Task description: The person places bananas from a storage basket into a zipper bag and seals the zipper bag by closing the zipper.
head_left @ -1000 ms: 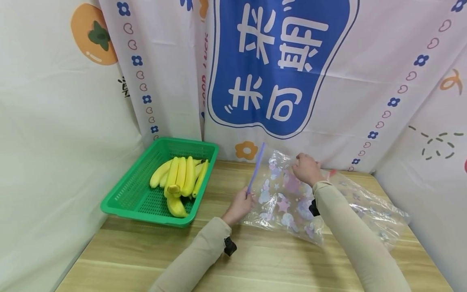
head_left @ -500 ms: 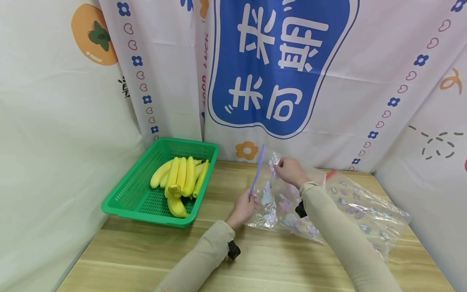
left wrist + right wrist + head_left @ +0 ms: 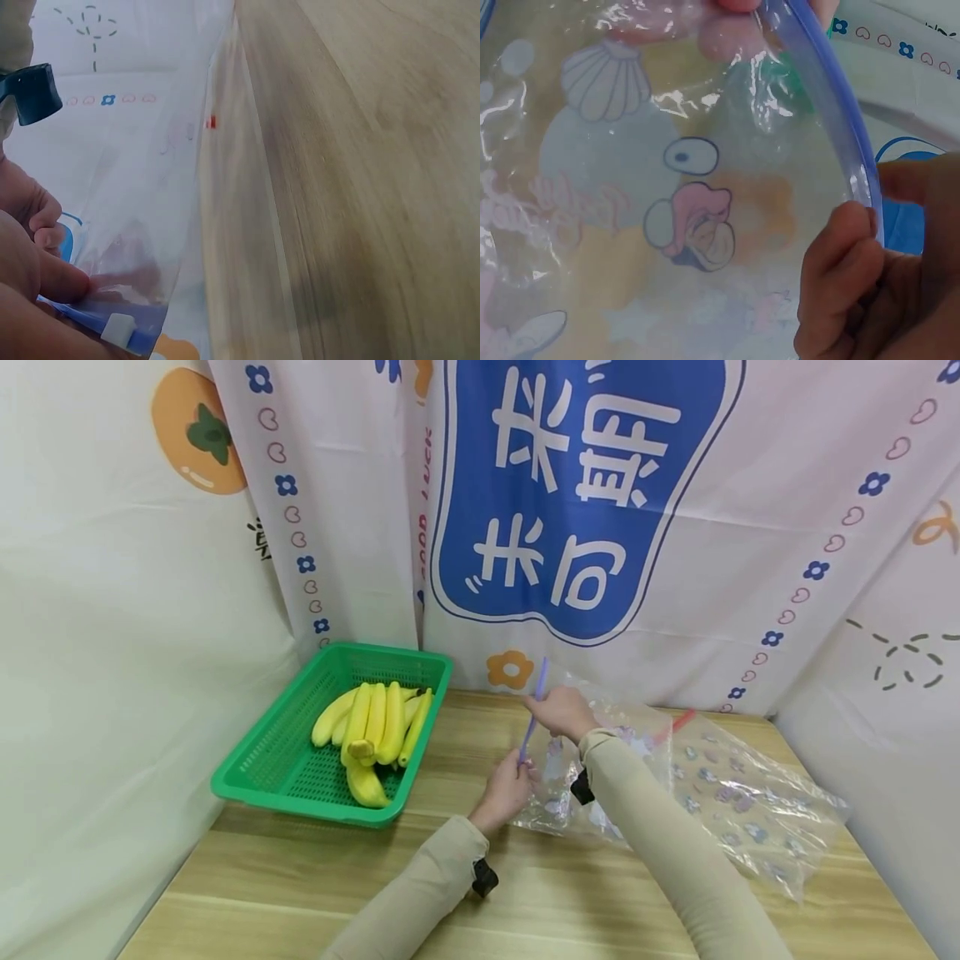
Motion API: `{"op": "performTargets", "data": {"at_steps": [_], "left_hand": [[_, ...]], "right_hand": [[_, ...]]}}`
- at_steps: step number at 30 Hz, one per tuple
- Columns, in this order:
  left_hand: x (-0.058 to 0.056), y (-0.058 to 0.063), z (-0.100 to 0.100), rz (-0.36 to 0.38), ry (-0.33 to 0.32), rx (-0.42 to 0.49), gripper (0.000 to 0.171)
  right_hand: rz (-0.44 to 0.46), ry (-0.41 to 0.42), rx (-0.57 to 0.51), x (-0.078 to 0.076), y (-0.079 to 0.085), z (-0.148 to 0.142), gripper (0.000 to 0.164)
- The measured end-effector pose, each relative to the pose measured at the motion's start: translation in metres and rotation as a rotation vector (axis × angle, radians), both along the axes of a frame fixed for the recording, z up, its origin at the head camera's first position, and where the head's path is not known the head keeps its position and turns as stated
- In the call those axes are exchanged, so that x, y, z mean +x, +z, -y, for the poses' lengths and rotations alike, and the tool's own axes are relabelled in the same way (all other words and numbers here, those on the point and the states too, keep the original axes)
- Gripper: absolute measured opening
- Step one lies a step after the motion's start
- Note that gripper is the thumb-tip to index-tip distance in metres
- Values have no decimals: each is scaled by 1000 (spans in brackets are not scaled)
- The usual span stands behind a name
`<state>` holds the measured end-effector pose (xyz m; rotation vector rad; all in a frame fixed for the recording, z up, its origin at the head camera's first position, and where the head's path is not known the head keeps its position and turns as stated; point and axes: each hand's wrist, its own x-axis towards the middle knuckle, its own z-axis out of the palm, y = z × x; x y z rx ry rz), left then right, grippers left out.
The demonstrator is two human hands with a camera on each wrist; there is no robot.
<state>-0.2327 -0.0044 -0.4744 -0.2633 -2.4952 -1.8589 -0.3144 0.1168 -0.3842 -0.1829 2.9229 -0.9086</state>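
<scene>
A clear zip bag (image 3: 553, 806) with pastel cartoon prints stands partly raised over the table, its purple-blue zip strip (image 3: 528, 737) on the left edge. My left hand (image 3: 508, 792) pinches the lower end of that strip. In the left wrist view a white slider (image 3: 118, 328) sits on the strip beside the left fingers. Higher up, my right hand (image 3: 564, 712) holds the strip between thumb and curled fingers (image 3: 840, 281), as the right wrist view shows. Much of the bag is hidden behind the right hand and sleeve.
Another clear printed bag (image 3: 757, 802) with a red strip (image 3: 675, 727) lies flat at the right. At the left, a green basket (image 3: 300, 808) holds several bananas (image 3: 375, 727). Printed cloth (image 3: 360, 527) hangs behind the wooden table (image 3: 525, 902).
My right hand has moved left along the bag and now grips the zip strip. The left hand keeps its hold, shifted slightly right. The red-strip bag is less covered by the right arm.
</scene>
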Motion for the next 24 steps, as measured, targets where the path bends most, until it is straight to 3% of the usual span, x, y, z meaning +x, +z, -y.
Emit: {"op": "performTargets", "data": {"at_steps": [4,12,19,24], "left_hand": [[1,0,0,-3,5,-13,15],[0,1,2,46,-21,-23,15],[-4,5,6,119,-28,29,37],[-6,7,7,109,-27,38,41]], "right_hand": [[24,-15,10,2,5,0,37],[97,8,-65,-1,4,-7,34],[104,58,-126,0,4,-9,33],[142,66,-201,-1,-1,-10,28]]}}
